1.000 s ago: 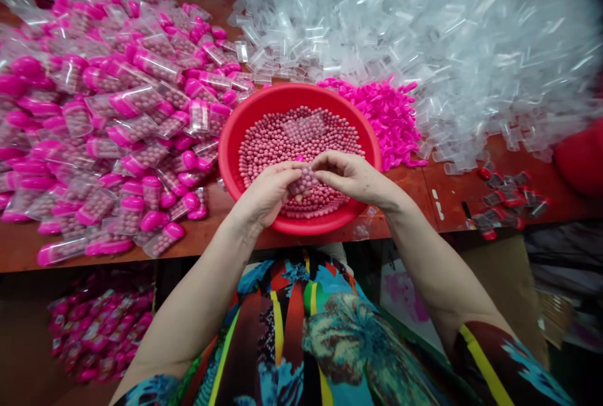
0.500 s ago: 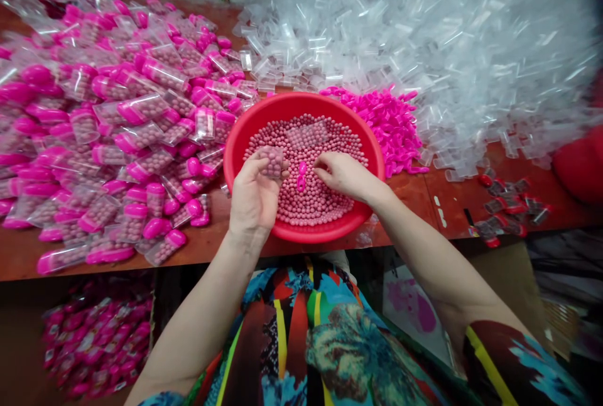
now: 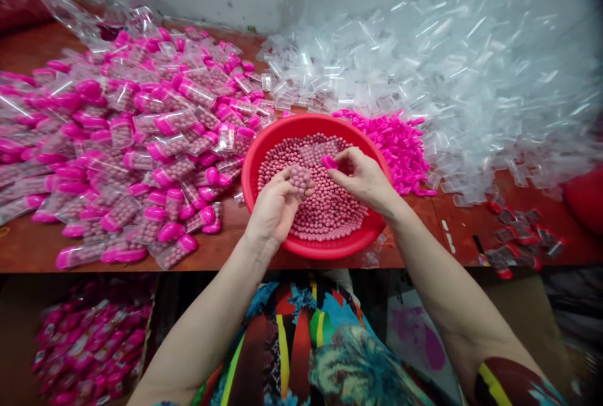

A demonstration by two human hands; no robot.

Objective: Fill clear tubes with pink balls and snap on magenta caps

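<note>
My left hand point(image 3: 276, 205) is closed on a clear plastic tube point(image 3: 300, 178) filled with pink beads, over the left half of a red basin point(image 3: 316, 249). Between the thumb and fingers of my right hand point(image 3: 365, 181) is a bright pink cap point(image 3: 328, 161), a little to the right of the tube and apart from it. Many loose pink beads point(image 3: 325, 217) lie in the basin under both hands. Another clear tube point(image 3: 320, 149) rests on the beads toward the basin's far side, partly hidden by my right hand.
Filled tubes with pink caps point(image 3: 155, 161) are heaped on the left. Loose pink caps point(image 3: 400, 148) lie just right of the basin, and clear tubes point(image 3: 452, 85) are piled behind them. Small red-ended tubes point(image 3: 522, 236) lie at the right. Below the table is a box of pink packs point(image 3: 94, 343).
Two pink caps lay on the beads half a second ago; my right hand has since picked up pink plastic there. My hands parted, then came closer again. The view has tilted upward.
</note>
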